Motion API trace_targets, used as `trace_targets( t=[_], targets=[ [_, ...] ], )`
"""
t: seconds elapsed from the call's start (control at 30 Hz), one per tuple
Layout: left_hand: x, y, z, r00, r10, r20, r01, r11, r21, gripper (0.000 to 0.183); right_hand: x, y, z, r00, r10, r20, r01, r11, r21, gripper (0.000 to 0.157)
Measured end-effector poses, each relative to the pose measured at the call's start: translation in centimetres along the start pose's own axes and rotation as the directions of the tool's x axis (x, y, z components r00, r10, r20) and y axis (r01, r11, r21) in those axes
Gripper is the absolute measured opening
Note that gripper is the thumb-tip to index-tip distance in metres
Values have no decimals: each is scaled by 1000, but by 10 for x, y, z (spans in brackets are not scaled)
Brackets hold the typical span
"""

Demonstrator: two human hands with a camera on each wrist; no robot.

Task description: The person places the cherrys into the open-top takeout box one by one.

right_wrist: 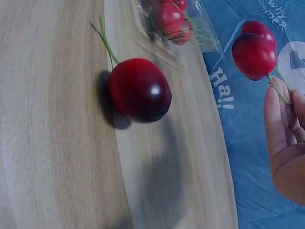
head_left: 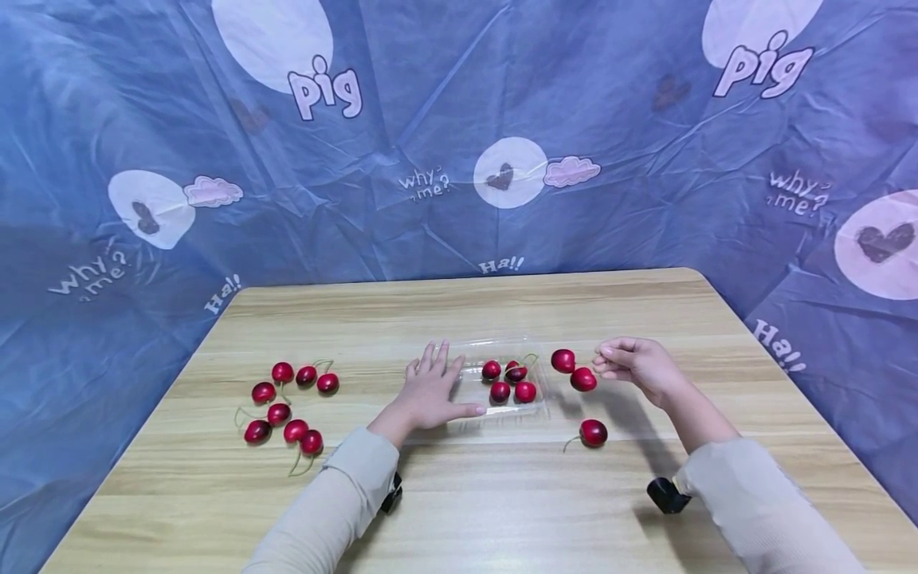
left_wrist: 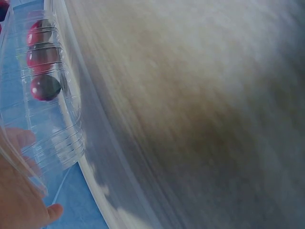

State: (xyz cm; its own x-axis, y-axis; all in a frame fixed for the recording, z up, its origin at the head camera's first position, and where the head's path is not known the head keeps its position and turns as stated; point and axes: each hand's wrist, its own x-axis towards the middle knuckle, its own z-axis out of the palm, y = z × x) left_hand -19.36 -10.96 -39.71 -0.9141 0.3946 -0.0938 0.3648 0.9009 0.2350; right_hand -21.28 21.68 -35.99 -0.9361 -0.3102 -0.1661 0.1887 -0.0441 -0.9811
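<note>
Fingers spread, my left hand (head_left: 429,392) rests on the left end of a clear plastic container (head_left: 469,386). Several red cherries (head_left: 525,391) lie in the container's right half; its ribbed side wall (left_wrist: 71,138) shows in the left wrist view. To the right of it, my right hand (head_left: 637,368) pinches the green stems of two joined cherries (head_left: 563,361) between thumb and fingers. That pair (right_wrist: 254,56) hangs off the fingertips in the right wrist view, held above the table. Below it a single cherry (head_left: 593,433) lies on the wood, its stem pointing left.
Several more cherries (head_left: 278,414), some joined by their stems, lie scattered on the left of the wooden table (head_left: 502,510). Behind the table's far edge hangs a blue printed cloth (head_left: 402,231). A black device (head_left: 668,495) is at the right wrist.
</note>
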Motion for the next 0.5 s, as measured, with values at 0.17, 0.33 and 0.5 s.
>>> trace_targets(
  t=[0.17, 0.33, 0.5],
  targets=[
    [0, 0, 0, 1000, -2, 0, 2, 1000, 1, 97, 3, -3, 4, 1000, 0, 1, 0, 1000, 5, 13],
    [0, 0, 0, 1000, -5, 6, 5, 1000, 3, 97, 7, -4, 9, 1000, -3, -9, 3, 1000, 16, 11],
    [0, 1, 0, 1000, -7, 9, 7, 1000, 3, 96, 11, -4, 15, 1000, -12, -11, 12, 999, 43, 12]
  ],
)
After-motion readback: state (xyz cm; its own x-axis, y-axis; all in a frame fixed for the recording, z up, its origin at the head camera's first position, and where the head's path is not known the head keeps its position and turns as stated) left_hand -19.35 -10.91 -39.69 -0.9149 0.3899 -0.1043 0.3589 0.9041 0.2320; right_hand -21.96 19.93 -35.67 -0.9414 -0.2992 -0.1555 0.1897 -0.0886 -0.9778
